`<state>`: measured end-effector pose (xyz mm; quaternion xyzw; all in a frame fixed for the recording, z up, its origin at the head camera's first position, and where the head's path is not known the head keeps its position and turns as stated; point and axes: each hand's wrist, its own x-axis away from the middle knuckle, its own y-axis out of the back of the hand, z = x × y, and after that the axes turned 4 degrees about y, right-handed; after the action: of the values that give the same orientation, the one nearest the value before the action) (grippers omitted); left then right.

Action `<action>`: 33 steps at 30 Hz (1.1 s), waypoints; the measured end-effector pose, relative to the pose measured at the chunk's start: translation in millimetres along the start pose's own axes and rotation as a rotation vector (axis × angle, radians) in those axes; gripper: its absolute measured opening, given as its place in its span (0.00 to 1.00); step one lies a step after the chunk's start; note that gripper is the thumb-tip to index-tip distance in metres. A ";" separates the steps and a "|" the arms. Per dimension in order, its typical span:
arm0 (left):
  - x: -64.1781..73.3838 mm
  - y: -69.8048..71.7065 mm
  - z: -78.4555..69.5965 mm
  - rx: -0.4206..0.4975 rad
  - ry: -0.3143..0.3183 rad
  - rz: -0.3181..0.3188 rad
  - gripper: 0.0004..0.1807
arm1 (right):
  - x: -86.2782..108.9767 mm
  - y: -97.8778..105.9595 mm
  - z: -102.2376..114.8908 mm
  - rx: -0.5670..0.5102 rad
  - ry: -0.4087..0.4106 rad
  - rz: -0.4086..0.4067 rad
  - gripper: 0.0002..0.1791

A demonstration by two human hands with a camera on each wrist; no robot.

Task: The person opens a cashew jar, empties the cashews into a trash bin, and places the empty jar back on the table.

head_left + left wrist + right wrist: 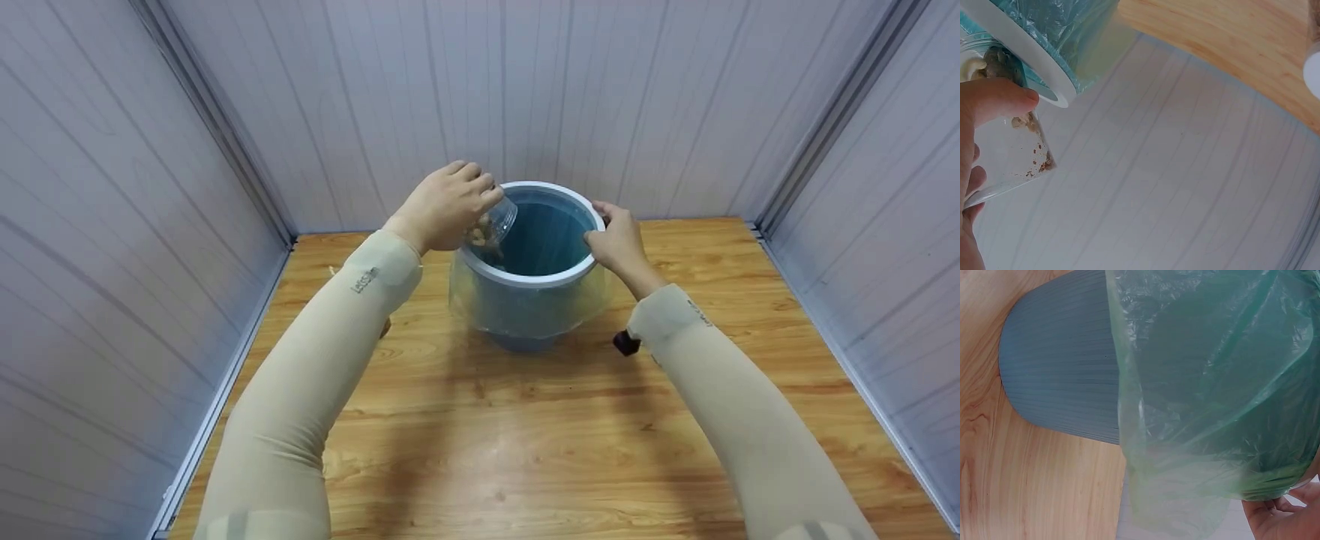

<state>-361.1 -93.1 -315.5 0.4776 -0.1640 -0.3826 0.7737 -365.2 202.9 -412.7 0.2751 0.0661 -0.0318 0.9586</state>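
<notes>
A blue-grey trash bin [525, 343] with a white rim ring [534, 280] stands upright on the wooden floor, lined with a thin green plastic bag [1202, 382] folded down outside. My left hand [450, 206] grips a clear plastic cup [504, 217], tilted with its mouth over the bin's left side. In the left wrist view, pale and dark scraps [1002, 64] sit near the cup's mouth, and reddish-brown bits [1045, 164] cling near its base. My right hand [619, 238] holds the rim on the right, thumb inside and fingers outside. The bin's bottom is hidden.
A small black object [625, 343] lies by my right sleeve. Partly behind my left forearm is a brown item [385, 328]. A container with a white end [1312, 73] shows at the left wrist view's edge. Pale panel walls [495, 90] enclose the wooden surface [495, 450].
</notes>
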 end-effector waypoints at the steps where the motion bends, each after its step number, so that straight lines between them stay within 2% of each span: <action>1: -0.1 0.0 0.0 -0.001 0.002 0.001 0.32 | 0.0 0.1 0.0 0.001 -0.001 0.000 0.37; 7: -1.3 0.8 -0.5 -0.012 -0.009 0.006 0.36 | 0.3 0.9 -0.3 -0.001 -0.020 0.006 0.37; 14: -3.1 3.0 -0.5 -0.070 -0.059 0.013 0.38 | 0.3 1.3 -0.1 0.001 -0.023 0.006 0.37; 20: -3.3 3.0 -0.6 -0.094 -0.075 0.005 0.37 | -0.1 1.6 -0.9 -0.002 -0.008 -0.005 0.37; 28: -2.8 2.3 -2.2 -0.165 -0.112 0.004 0.32 | 0.8 1.3 -0.8 -0.005 -0.012 -0.002 0.37; 33: -2.4 2.1 -3.0 -0.195 -0.120 0.005 0.36 | 0.7 1.0 -0.7 -0.007 -0.024 0.004 0.37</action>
<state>-359.9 -89.0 -314.9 0.3759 -0.1731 -0.4225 0.8064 -364.4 204.1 -412.8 0.2713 0.0543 -0.0332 0.9604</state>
